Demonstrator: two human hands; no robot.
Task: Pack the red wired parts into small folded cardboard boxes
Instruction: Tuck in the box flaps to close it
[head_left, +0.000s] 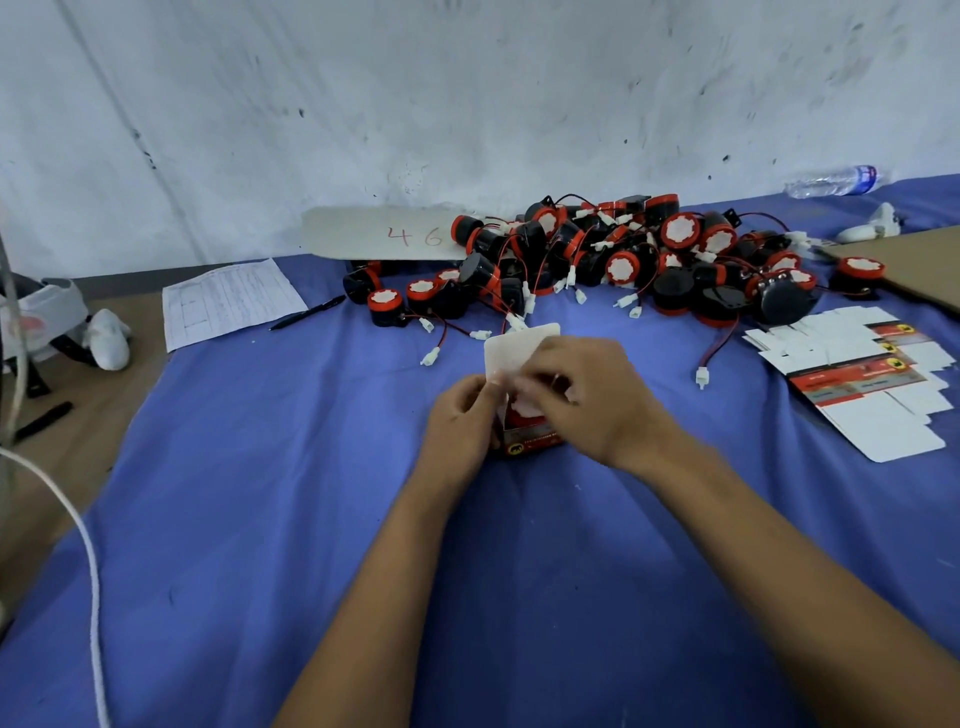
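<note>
Two bare hands meet at the centre of the frame over a small cardboard box (530, 441), upright on the blue cloth (260, 493), its white rounded lid flap (511, 348) standing up toward the top of the frame. We see the left hand (460, 426) curled around the box's left side, and the right hand (587, 395) pinching at its open mouth, where something red and white sits. Above lies a heap of round red-and-black wired parts (623, 254); flat glossy box blanks (857, 374) fan out at right.

parts pile (623, 254) behind box (530, 436), flat cartons (857, 374) right.
</note>
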